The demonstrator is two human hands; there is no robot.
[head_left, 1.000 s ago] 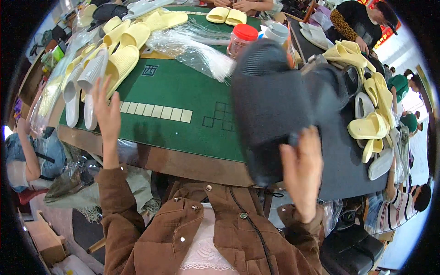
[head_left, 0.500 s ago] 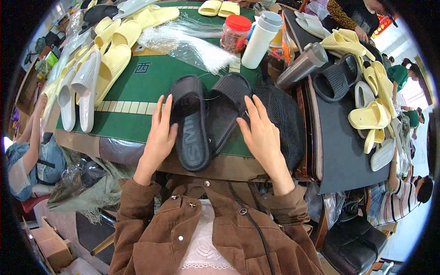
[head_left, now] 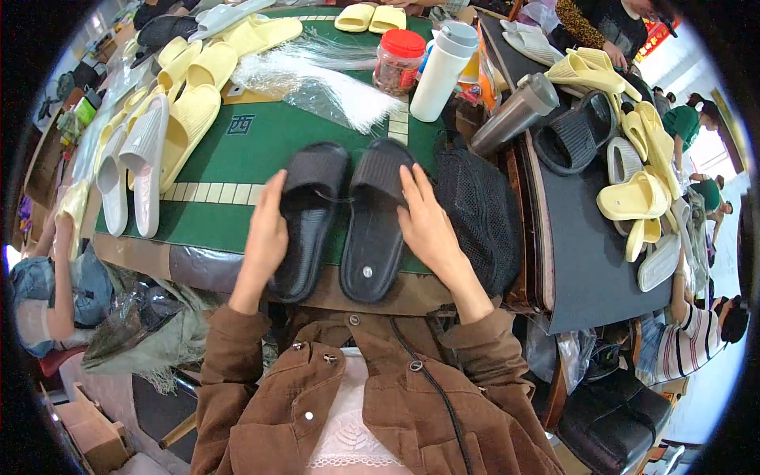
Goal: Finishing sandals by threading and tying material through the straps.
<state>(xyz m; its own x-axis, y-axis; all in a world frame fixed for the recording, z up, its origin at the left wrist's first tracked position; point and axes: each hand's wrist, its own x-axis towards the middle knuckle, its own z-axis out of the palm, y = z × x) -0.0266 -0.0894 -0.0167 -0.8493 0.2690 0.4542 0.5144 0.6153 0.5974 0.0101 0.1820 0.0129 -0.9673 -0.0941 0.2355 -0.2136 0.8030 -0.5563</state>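
A pair of black slide slippers, the left slipper [head_left: 305,241] and the right slipper [head_left: 372,245], lies side by side in front of me, heels near the table's front edge. A thin tie runs between their ribbed straps. A small round pale sticker shows on the right insole. My left hand [head_left: 265,237] rests along the left slipper's outer side, its fingers stretched and close together. At the other side, my right hand [head_left: 431,229] touches the right slipper's strap and outer edge with extended fingers. Neither hand appears wrapped round a slipper.
The green table mat [head_left: 222,150] bears yellow and grey slippers [head_left: 146,142] at left. Clear plastic ties [head_left: 324,87], a red-lidded jar [head_left: 398,63] and a white bottle [head_left: 446,71] stand farther back. A black mesh bag [head_left: 479,222] lies beside my right hand. More slippers cover the right table.
The black slippers have moved from angled and overlapping to nearly parallel with a gap between them. Both hands have shifted slightly left and now lie against the slippers' outer sides.
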